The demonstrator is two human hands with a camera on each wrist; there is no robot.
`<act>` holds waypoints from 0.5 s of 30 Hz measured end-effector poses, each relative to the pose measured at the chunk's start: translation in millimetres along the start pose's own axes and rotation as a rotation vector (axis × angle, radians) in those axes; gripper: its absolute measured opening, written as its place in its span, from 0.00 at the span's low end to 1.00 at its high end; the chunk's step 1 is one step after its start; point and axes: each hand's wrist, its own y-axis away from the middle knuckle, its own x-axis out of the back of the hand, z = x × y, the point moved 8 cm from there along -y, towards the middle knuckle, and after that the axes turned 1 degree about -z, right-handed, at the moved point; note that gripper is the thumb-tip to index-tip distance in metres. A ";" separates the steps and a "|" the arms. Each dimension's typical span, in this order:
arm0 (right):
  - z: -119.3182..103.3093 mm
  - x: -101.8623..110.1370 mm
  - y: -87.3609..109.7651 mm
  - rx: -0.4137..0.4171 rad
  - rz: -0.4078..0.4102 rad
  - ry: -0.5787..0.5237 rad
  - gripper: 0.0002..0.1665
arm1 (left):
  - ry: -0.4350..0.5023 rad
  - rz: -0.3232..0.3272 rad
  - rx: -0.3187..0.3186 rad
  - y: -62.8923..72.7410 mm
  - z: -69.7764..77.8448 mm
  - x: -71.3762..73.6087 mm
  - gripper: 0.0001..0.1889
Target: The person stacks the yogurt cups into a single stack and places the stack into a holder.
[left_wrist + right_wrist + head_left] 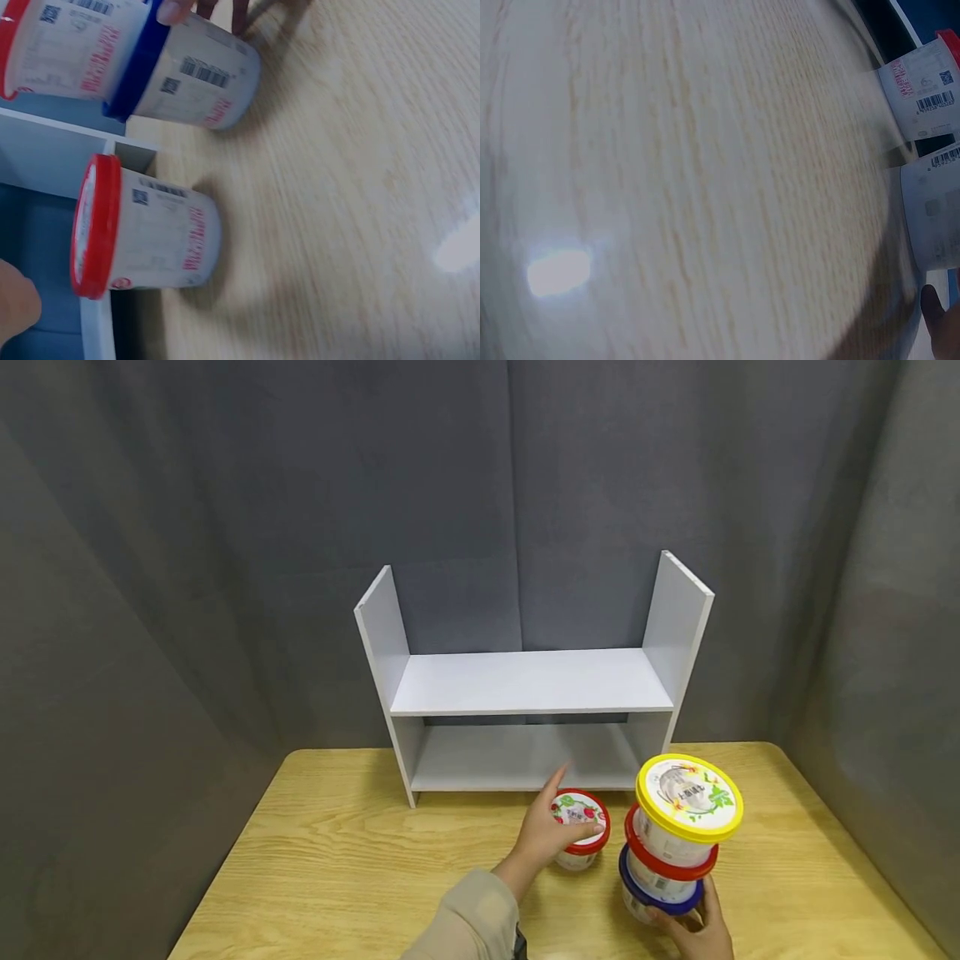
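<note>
The head view shows the left hand [546,835] spread at the single red-lidded tub [576,810], with its thumb reaching across the near part of the lid and its index finger stretched out along the far left side; the fingers are extended rather than wrapped round it, and whether the thumb touches the lid cannot be told. This tub stands upright on the wooden table [337,843], just in front of the white two-tier shelf [532,683]. In the left wrist view, a fingertip shows apart from its lid. To its right, near it, is a stack of three tubs: the yellow-lidded tub [690,800] on top, another red-lidded tub [670,877] in the middle and the blue-lidded tub [636,906] at the bottom. The right hand [705,931] grips the lowest one from the near right, thumb in front and fingers round the right side. A beige sleeve [472,910] covers the left forearm, and grey cloth [225,527] hangs behind the shelf.
</note>
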 end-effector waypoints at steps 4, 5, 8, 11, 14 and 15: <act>-9.9 -0.3 9.6 0.023 0.034 0.030 0.65 | -0.041 0.008 0.024 -0.3 -12.2 -0.4 0.46; -12.6 -0.4 11.7 0.025 0.042 0.031 0.65 | -0.044 0.011 0.028 -0.4 -15.0 -0.1 0.46; -19.8 -2.1 17.4 0.005 0.047 0.018 0.65 | -0.050 0.021 0.019 -0.7 -20.9 1.8 0.46; -26.8 -3.8 21.2 -0.007 0.030 0.001 0.67 | -0.045 0.024 0.003 -2.2 -25.5 4.2 0.47; -29.9 -4.5 22.1 -0.022 0.015 -0.008 0.68 | -0.052 0.026 -0.001 -4.3 -29.4 5.8 0.47; -31.0 -4.5 22.4 -0.024 0.012 -0.009 0.67 | -0.059 0.028 0.002 -5.1 -30.9 6.3 0.47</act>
